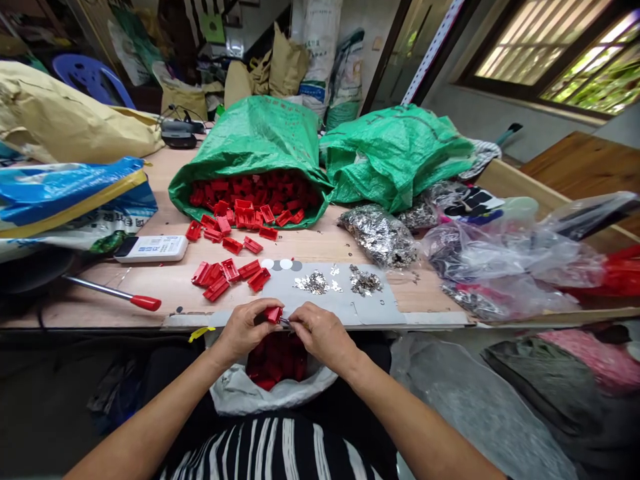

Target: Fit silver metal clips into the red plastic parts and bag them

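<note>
My left hand [246, 328] is closed around a small red plastic piece [273, 313] at the table's front edge. My right hand [320, 330] pinches a small metal part against that piece. Under both hands a white bag [250, 395] in my lap holds more red pieces. Loose red pieces [227, 273] lie on the table just beyond my left hand. Two little heaps of metal clips [340, 283] sit on a grey sheet [320, 300] ahead of my right hand.
A green sack [255, 140] spills red pieces at the table's middle, a second green sack [395, 150] beside it. Clear bags of metal parts [380, 233] lie right. A remote control [153, 248], a red-handled screwdriver [143, 301] and a blue bag [70, 193] lie left.
</note>
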Motion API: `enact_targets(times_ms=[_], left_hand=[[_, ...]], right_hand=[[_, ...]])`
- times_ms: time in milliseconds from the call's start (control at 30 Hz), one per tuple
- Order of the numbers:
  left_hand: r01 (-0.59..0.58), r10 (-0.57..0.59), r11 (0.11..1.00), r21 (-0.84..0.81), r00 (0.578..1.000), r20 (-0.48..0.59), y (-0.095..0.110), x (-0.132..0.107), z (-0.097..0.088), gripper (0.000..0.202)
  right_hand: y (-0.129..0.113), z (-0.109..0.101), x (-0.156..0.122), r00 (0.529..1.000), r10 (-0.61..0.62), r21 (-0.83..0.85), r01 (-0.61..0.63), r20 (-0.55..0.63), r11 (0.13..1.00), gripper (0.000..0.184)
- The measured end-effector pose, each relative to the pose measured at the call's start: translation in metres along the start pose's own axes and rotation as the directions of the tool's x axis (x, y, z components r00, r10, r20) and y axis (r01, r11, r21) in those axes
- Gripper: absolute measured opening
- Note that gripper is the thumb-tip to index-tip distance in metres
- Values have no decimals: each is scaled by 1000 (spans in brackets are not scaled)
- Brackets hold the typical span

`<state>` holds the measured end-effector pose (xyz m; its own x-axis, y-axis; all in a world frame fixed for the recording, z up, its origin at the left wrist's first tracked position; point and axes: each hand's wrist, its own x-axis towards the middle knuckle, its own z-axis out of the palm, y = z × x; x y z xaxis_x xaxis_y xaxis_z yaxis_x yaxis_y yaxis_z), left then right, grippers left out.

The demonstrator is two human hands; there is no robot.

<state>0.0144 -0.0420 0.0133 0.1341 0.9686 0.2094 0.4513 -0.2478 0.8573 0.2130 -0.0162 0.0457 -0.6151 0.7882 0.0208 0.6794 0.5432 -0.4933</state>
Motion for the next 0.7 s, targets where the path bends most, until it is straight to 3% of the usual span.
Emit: enact_targets(times_ms=[233,500,700], left_hand=[[3,-5,999,-40,1000,-30,-1,-2,1,30],[1,0,999,-39,1000,17,-4,-3,0,31],[-30,32,999,-38,997,71,-3,-3,-3,31]], right_hand=[[-23,7,0,990,143,-158,-143,-11,977,16],[-2,-1,4,996,82,221,-72,-38,973,6],[0,1,6,998,50,193,-43,-33,980,7]])
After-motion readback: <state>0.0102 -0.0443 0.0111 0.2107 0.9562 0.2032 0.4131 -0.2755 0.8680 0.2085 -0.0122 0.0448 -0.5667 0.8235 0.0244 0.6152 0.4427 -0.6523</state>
